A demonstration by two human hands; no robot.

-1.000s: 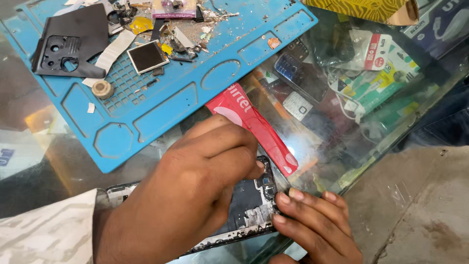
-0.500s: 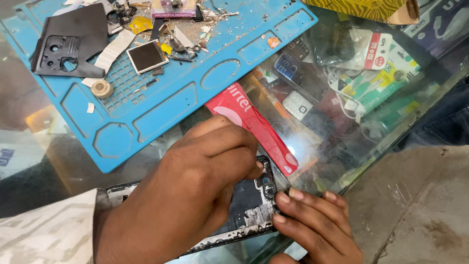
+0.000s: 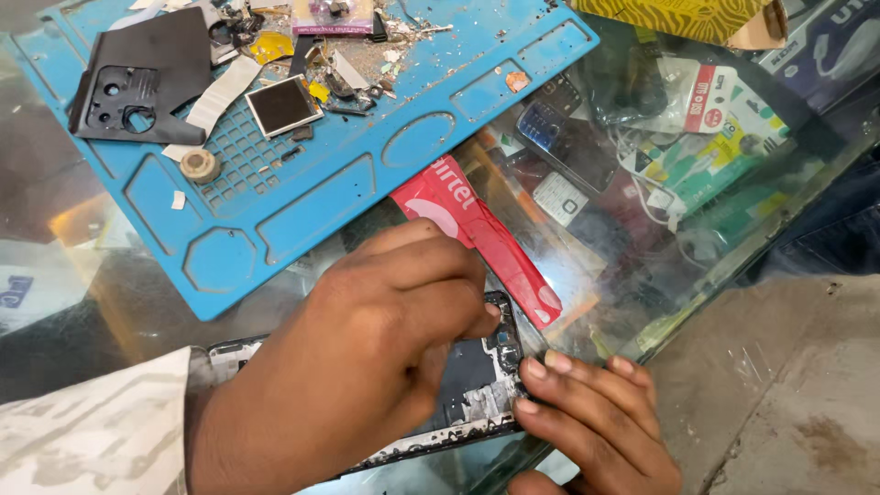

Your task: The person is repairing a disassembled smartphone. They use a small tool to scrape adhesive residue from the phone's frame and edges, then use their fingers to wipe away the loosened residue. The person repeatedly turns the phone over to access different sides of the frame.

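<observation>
An opened phone (image 3: 477, 390) lies flat on the glass counter (image 3: 110, 302) at the lower middle of the view, its back off. It shows a dark, matte inner plate, small metal parts near the top corner, and a chipped, whitish edge along the near side.

The left hand (image 3: 367, 357) lies over most of the phone, its fingers curled tight and pressed to the upper part of the inner plate; whether anything is pinched between them cannot be told. The right hand (image 3: 596, 426) rests at the phone's right end, its fingertips (image 3: 536, 367) flat on the corner, steadying it rather than closing round it.

Just beyond the left knuckles a glossy red plastic strip (image 3: 481, 234), long and round-ended, lies aslant across the glass.

Farther off sits a blue rubbery mat (image 3: 302, 183) with moulded trays and a fine grid. On it lie a black plastic back cover (image 3: 147, 78) with camera cut-outs, a small square screen (image 3: 282, 105), a pale ribbon (image 3: 215, 101), a tape roll (image 3: 200, 165) and loose scraps. Under the glass, phones and crinkled packets (image 3: 697, 156) show dimly.
</observation>
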